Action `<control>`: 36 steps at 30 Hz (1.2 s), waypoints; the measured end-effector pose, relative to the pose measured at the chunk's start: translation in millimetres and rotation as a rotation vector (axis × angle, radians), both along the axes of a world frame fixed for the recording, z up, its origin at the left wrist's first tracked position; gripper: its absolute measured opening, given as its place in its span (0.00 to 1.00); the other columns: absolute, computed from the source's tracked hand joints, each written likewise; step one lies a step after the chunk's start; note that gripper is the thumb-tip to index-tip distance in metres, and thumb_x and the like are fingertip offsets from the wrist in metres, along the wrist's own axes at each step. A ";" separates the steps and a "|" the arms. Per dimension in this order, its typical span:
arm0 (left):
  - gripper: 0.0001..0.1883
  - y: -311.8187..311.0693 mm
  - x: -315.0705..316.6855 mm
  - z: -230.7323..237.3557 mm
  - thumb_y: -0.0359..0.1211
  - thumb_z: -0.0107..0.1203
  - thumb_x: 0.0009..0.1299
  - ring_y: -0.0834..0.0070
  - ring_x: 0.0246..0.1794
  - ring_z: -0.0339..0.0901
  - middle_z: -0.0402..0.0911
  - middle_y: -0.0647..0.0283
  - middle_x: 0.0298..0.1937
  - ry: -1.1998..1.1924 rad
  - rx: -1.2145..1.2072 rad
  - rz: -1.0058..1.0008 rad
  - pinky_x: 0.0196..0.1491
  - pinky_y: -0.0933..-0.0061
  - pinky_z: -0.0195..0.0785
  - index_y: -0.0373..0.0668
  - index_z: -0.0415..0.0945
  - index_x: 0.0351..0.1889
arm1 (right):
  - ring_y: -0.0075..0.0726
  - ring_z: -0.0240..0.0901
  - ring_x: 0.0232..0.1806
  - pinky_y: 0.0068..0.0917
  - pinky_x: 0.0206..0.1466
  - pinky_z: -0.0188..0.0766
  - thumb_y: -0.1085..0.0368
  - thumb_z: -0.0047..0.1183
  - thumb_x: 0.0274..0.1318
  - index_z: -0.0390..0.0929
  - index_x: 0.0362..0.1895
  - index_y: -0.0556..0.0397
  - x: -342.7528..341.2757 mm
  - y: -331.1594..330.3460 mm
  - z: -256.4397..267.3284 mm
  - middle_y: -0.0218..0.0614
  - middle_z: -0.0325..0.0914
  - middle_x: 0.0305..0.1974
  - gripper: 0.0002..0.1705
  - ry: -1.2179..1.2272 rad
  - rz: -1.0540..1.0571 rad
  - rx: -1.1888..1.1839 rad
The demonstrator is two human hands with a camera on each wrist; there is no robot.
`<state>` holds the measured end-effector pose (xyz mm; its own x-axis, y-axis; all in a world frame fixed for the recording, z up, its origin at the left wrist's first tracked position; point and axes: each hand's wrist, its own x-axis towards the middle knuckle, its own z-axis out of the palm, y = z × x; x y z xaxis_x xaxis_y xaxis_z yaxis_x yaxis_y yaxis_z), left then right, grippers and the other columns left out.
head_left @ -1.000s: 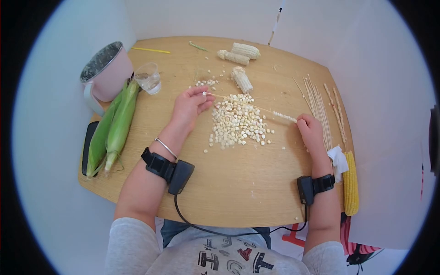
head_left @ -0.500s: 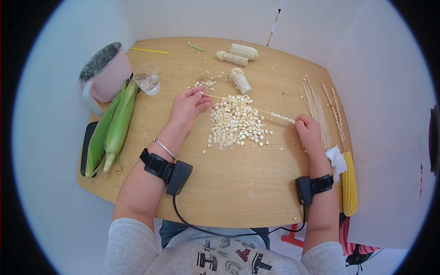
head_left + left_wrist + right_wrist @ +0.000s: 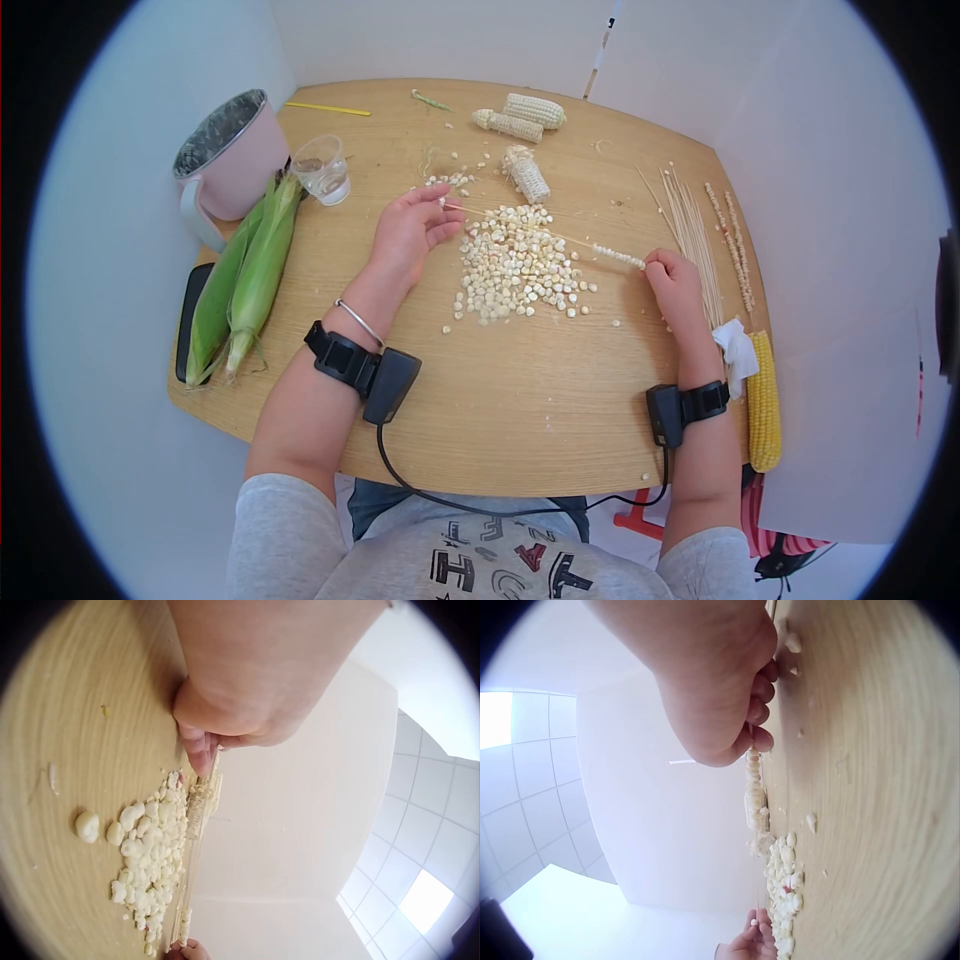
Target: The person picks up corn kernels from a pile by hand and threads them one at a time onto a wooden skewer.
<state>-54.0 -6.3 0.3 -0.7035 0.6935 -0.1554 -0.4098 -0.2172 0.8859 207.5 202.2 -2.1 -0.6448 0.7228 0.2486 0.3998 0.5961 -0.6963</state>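
Observation:
My right hand grips one end of a thin wooden skewer. Several white corn kernels are threaded in a row close to its fingers, also seen in the right wrist view. At the skewer's far end, my left hand pinches a single corn kernel between thumb and fingertips. The skewer slants across above a pile of loose corn kernels on the wooden table. In the left wrist view the back of the left hand hides most of its fingertips.
White corn cobs lie behind the pile. At left are a pink pot, a clear cup and green-husked corn. On the right lie bare skewers, filled skewers, a white tissue and a yellow corn cob.

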 end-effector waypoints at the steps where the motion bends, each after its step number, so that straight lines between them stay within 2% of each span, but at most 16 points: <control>1: 0.13 0.4 0.9 -0.1 0.23 0.43 0.64 0.71 0.36 0.75 0.75 0.55 0.37 0.022 -0.008 0.004 0.39 0.77 0.72 0.32 0.66 0.47 | 0.31 0.66 0.20 0.27 0.26 0.61 0.64 0.42 0.42 0.74 0.23 0.57 -0.1 -0.3 0.1 0.38 0.69 0.16 0.11 -0.004 0.001 -0.001; 21: 0.12 0.3 1.1 0.4 0.18 0.42 0.61 0.69 0.37 0.75 0.74 0.54 0.37 0.022 -0.033 0.036 0.40 0.77 0.73 0.30 0.66 0.44 | 0.29 0.64 0.18 0.26 0.24 0.60 0.65 0.43 0.43 0.74 0.22 0.57 -0.2 -1.1 -0.4 0.37 0.68 0.15 0.10 0.025 -0.003 0.002; 29: 0.10 1.1 0.1 -2.3 0.25 0.42 0.67 0.77 0.30 0.72 0.72 0.61 0.32 0.026 -0.053 0.049 0.35 0.81 0.71 0.33 0.67 0.45 | 0.30 0.64 0.19 0.26 0.25 0.60 0.64 0.43 0.43 0.74 0.23 0.57 0.1 0.9 -2.3 0.37 0.68 0.15 0.10 0.024 -0.002 -0.005; 36: 0.10 -0.1 -3.6 -3.5 0.26 0.43 0.66 0.76 0.29 0.73 0.73 0.60 0.32 -0.005 -0.026 0.019 0.35 0.80 0.70 0.34 0.66 0.45 | 0.30 0.64 0.19 0.26 0.24 0.60 0.64 0.43 0.43 0.74 0.23 0.57 0.1 1.0 -2.4 0.37 0.68 0.15 0.10 0.024 0.004 0.000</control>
<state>-57.6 -6.4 -3.1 -0.7154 0.6760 -0.1767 -0.4105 -0.2020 0.8892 207.6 203.2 -4.5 -0.6414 0.7202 0.2643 0.3804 0.5978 -0.7057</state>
